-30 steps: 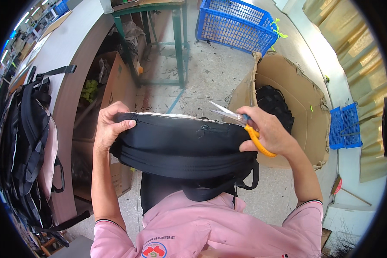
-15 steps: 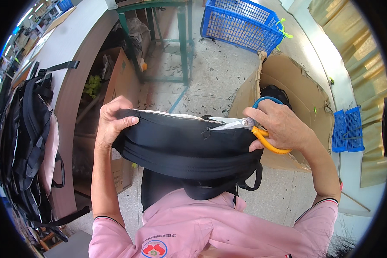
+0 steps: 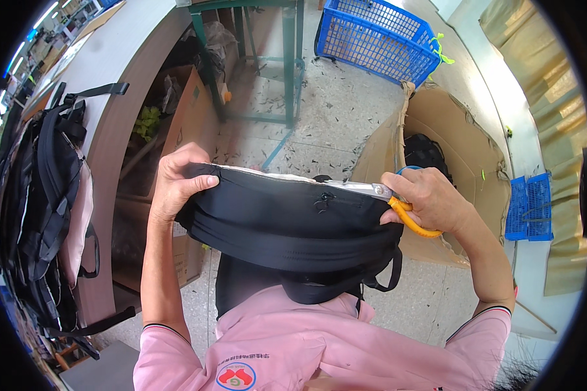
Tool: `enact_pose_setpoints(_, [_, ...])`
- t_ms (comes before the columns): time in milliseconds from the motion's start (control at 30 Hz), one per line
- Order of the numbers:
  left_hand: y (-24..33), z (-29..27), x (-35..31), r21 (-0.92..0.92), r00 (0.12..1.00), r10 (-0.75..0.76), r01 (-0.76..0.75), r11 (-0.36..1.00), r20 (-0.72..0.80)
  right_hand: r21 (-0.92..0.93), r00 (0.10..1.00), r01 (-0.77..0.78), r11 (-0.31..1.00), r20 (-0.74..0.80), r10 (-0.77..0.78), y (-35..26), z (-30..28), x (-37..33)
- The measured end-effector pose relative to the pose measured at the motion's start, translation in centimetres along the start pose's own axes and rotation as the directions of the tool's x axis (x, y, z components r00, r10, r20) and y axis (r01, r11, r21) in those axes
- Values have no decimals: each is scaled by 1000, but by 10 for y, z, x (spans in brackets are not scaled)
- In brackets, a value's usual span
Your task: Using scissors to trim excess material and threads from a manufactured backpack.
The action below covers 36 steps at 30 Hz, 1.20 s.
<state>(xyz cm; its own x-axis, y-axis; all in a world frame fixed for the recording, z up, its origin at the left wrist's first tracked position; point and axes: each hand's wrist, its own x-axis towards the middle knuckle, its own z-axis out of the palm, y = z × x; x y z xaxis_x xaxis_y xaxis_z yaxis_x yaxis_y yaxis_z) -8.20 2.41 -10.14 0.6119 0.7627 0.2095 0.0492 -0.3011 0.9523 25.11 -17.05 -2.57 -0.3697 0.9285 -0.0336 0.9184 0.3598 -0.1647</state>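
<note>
A black fabric bag [image 3: 287, 221] is stretched across my front, with a pale raw edge along its top. My left hand [image 3: 182, 186] pinches its upper left corner between thumb and fingers. In my right hand [image 3: 430, 202] is a pair of scissors [image 3: 406, 212], one handle loop orange and the other blue. Their blades lie nearly together along the bag's top edge, right of the middle. Loose black thread ends show on the fabric just below the blade tips. The bag's lower part rests against my lap.
Left, a table [image 3: 120, 72] carries a pile of black bags [image 3: 42, 215]. Beyond are a green metal stool frame [image 3: 288, 72] and a blue crate [image 3: 375, 42]. A large open cardboard box [image 3: 466, 130] with a black item inside stands at right. Dark scraps litter the floor [image 3: 332, 107].
The scissor blades have come together from a spread position at the bag's top edge. The view has shifted slightly; my left hand keeps its hold on the corner.
</note>
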Motion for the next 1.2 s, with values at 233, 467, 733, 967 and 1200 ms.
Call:
enact_pose_setpoints(233, [-1,-2,-3,-8,1000,30,-30,1000,-5,-34,999,-40,999,17,40,-7,-7,8])
enact_pose_setpoints(467, [1,1,-3,6,1000,23,-23,1000,-3,-14,996,-28,1000,80,29,-14,-6,23])
enact_pose_setpoints(733, [0,0,-7,-27,999,30,-30,999,-10,7,993,-47,999,107,46,-18,-10,25])
enact_pose_setpoints(967, [-4,1,-9,-18,998,23,-24,1000,-54,-24,988,-75,997,134,77,-23,-11,28])
enact_pose_setpoints(1200, [-4,-1,-10,-19,999,19,-20,1000,-29,24,999,-15,1000,52,14,-18,6,31])
